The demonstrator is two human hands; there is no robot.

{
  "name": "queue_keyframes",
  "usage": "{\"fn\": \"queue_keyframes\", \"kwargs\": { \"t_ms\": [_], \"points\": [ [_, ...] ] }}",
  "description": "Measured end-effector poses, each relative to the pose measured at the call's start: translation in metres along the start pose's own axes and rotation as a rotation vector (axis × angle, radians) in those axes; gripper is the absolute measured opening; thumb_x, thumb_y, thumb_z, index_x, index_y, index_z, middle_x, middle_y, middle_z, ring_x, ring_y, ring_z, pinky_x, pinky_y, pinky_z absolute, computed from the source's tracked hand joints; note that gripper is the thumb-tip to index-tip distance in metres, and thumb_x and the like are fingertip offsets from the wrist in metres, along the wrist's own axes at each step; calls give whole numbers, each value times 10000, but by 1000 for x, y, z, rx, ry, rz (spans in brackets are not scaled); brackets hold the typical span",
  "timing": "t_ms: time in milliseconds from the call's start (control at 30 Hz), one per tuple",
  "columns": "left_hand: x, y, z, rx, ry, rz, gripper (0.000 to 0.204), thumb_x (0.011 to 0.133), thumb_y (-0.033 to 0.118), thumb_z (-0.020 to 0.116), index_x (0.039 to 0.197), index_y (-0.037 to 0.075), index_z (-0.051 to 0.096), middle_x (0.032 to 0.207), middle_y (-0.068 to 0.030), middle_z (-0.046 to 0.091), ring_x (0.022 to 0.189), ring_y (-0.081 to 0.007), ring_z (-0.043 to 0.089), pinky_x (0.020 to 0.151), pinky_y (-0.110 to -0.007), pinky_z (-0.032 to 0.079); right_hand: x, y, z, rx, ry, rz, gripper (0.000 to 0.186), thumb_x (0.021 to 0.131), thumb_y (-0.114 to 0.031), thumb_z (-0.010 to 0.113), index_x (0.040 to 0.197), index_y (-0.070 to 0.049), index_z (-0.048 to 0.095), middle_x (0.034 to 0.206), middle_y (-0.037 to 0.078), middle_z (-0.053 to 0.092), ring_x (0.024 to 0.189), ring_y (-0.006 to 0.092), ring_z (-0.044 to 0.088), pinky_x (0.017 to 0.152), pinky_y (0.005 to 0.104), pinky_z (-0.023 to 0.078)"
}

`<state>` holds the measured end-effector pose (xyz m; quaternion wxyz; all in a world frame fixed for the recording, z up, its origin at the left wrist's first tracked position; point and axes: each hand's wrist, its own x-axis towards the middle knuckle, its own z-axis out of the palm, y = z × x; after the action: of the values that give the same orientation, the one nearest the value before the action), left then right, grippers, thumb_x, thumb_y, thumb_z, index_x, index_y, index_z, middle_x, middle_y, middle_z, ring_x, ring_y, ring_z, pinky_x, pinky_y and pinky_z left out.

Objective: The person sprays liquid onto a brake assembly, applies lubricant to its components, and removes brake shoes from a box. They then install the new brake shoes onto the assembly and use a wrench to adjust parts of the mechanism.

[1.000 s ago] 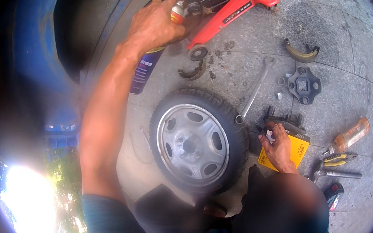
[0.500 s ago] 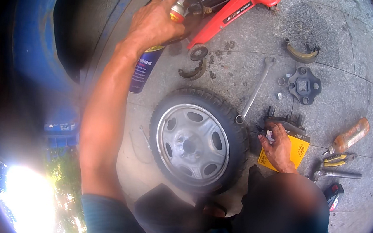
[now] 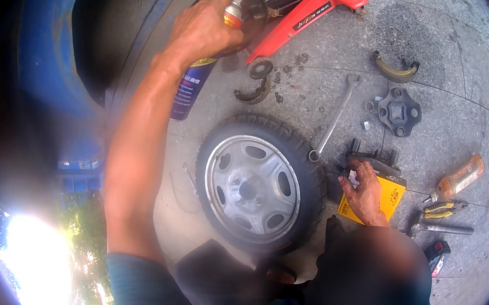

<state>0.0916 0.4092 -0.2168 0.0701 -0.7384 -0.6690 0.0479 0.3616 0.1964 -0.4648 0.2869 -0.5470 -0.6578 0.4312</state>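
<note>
One spray can, blue body with a red and white top, upright, grasped near its top in the left hand, fingers wrapped around it, above the pavement beside a blue vehicle body.
One right hand, fingers spread and loose, resting on one yellow box; nothing gripped.
One wheel, black tyre on a grey steel rim, lying flat between the two arms.
One red floor jack, at the top, its handle just behind the can.
One long spanner, its ring end touching the tyre.
Two curved brake shoes: one at upper right, one near the can.
One black hub flange, small nuts beside it.
One brake caliper, just above the box.
One orange bottle, one pair of yellow-handled pliers, one grey tool, at right.
Surface: grey stone paving slabs, oil-stained, outdoors in daylight.
</note>
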Motion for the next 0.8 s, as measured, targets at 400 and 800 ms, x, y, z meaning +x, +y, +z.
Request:
{"fn": "queue_keyframes", "kwargs": {
  "t_ms": [400,800],
  "points": [
    [-10,-15,-6,-150,52,-56,758,625,291,753,1312,75,515,1235,-164,546,1117,-321,573,944,-378,466,1,-2,2,2,7,-48,353,783,-169,708,1091,-41,594,1060,152,599,937,362,594,781,411,500],
    [-113,-71,9,-839,252,-227,679,664,-9,724,1300,8,488,1133,-123,523,1012,-198,582,851,-311,489,-1,1,4,-40,-8,-42,349,786,-158,699,1099,-49,595,1021,162,598,948,368,585,812,425,486]
  ]
}}
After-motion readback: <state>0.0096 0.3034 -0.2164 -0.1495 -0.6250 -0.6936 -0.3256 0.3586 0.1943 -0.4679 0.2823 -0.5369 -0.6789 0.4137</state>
